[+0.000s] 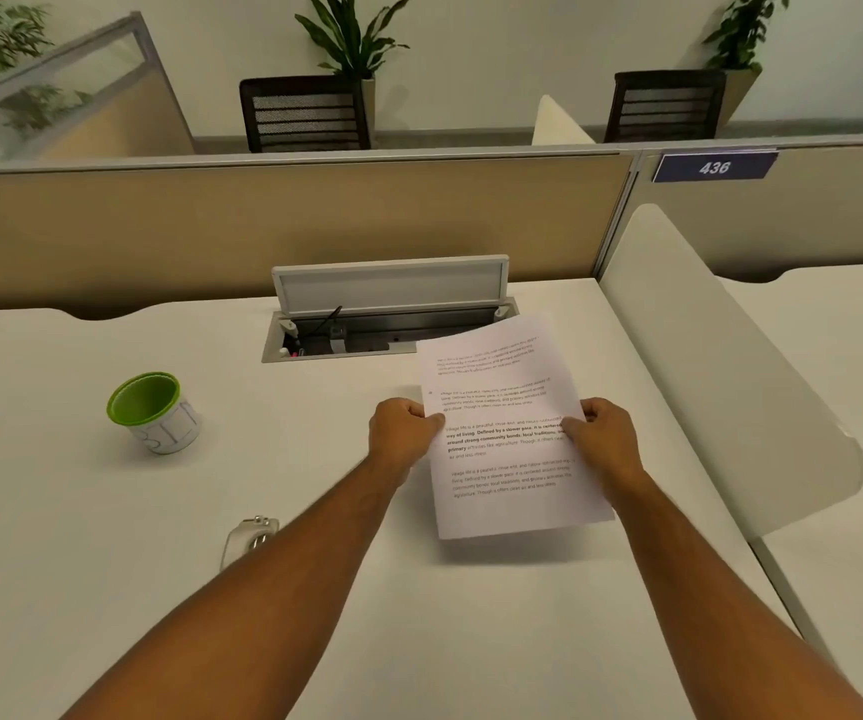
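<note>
White printed paper [507, 511], a sheet with four blocks of text, is held over the pale desk [81, 537] just in front of the open cable hatch [367, 337], and its far edge overlaps the hatch's right end. The left hand [402, 429] pinches the sheet's left edge and the right hand [603, 433] its right edge, both with fingers curled and thumbs on the printed face. A green-rimmed cup [151, 413] stands well left of the hatch, nearer the person.
</note>
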